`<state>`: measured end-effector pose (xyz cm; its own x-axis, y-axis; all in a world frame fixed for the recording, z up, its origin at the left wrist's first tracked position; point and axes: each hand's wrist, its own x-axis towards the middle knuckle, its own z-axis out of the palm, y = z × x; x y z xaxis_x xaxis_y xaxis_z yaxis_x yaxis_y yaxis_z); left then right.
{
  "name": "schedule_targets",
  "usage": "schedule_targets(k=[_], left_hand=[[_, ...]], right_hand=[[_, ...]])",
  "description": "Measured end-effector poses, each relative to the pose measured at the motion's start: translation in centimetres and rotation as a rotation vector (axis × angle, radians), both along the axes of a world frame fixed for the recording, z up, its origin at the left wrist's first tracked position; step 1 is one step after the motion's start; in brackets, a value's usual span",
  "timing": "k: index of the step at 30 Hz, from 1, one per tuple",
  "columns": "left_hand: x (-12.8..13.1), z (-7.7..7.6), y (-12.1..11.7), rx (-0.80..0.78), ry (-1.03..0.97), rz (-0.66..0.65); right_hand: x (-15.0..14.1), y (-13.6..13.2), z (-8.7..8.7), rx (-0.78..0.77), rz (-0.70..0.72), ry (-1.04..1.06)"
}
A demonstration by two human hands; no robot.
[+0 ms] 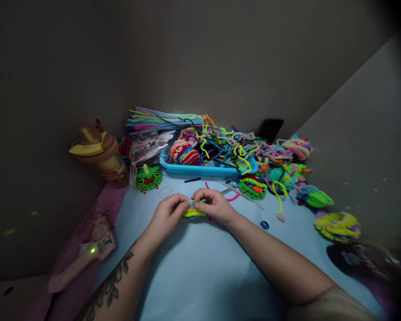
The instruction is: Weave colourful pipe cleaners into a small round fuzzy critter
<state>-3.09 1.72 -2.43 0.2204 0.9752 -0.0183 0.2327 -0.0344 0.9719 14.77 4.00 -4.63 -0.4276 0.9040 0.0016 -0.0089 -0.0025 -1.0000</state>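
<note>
My left hand (169,211) and my right hand (211,204) meet over the light blue table top (200,267). Both pinch a small yellow pipe-cleaner piece (193,213) with a light blue strand at its top. The fingers of both hands are closed on it. The piece rests low, close to the table surface.
A blue tray (173,168) heaped with coloured pipe cleaners stands behind. Finished fuzzy figures lie around: a green one (149,177) at left, another green one (253,187), and several at right (337,225). A brown bottle (102,154), a pink glue gun (82,261) and a rubber band (165,192) sit at left.
</note>
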Motion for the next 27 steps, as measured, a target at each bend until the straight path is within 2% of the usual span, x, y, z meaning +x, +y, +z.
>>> schedule_targets(k=[2, 8, 18, 23, 27], left_hand=[[0.0, 0.0, 0.0, -0.008, -0.014, -0.002], [0.1, -0.1, 0.0, 0.003, -0.026, 0.028], [0.5, 0.7, -0.4, 0.026, 0.024, 0.012], [0.5, 0.8, -0.5, 0.008, 0.037, 0.030], [0.5, 0.4, -0.5, 0.059, 0.064, 0.014]], right_hand=[[0.1, 0.2, 0.1, -0.035, 0.042, 0.000], [0.3, 0.7, 0.2, 0.048, 0.120, 0.014], [0.2, 0.2, 1.1, -0.176, 0.142, 0.000], [0.1, 0.2, 1.3, -0.228, 0.106, 0.011], [0.0, 0.2, 1.2, -0.252, 0.085, 0.028]])
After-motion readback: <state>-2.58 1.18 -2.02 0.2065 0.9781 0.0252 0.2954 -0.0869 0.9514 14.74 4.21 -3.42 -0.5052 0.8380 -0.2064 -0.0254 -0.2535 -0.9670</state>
